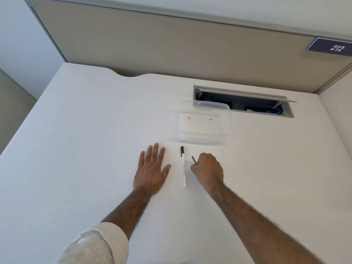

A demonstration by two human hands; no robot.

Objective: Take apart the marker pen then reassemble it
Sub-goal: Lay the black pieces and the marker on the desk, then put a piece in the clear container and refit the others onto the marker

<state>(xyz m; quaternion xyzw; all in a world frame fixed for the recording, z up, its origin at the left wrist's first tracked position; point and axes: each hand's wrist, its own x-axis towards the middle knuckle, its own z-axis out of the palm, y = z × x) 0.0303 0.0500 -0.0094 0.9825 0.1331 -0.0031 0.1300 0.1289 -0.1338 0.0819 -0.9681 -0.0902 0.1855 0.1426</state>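
We see the left hand (151, 168) lying flat on the white tabletop (85, 130), palm down, fingers spread and holding nothing. Just beside it lies the marker pen (183, 166), white-barrelled with its black cap on the end pointing toward the far edge, resting free between the two hands. The right hand (207, 169) is curled into a loose fist, pinching a small dark piece (194, 160) that sticks out from its fingers. Beyond the pen sits a clear plastic container (205, 122), in front of an open cable hatch (243, 101) near the far edge.
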